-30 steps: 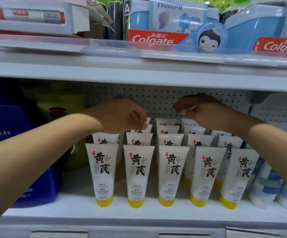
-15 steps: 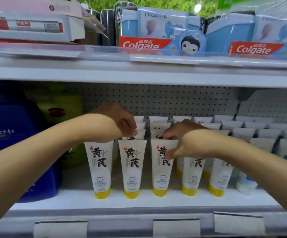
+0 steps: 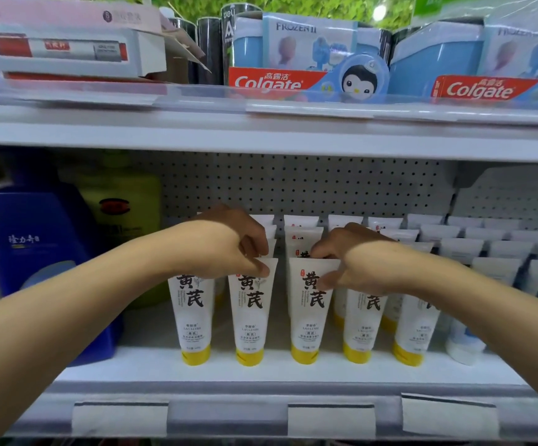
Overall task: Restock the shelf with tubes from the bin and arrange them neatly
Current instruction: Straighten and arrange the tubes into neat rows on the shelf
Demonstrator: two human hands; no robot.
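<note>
Several white tubes with yellow caps and black characters stand cap-down in rows on the lower shelf point(image 3: 261, 370). My left hand point(image 3: 226, 246) pinches the top edge of the second front tube point(image 3: 251, 312), thumb in front and fingers behind. My right hand point(image 3: 354, 262) pinches the top edge of the third front tube point(image 3: 309, 313) the same way. My hands cover the tops of the first front tube point(image 3: 192, 312) and fourth front tube point(image 3: 362, 326). The bin is out of view.
A blue jug point(image 3: 42, 265) and a yellow-green bottle point(image 3: 129, 217) stand left of the tubes. Rows of white-and-blue tubes point(image 3: 493, 249) fill the right side. Colgate boxes point(image 3: 271, 82) sit on the upper shelf. Blank price tags point(image 3: 330, 421) line the shelf's front rail.
Both hands came down and forward from the back rows to the front row. The right hand moved left onto the third front tube; the left now pinches the second.
</note>
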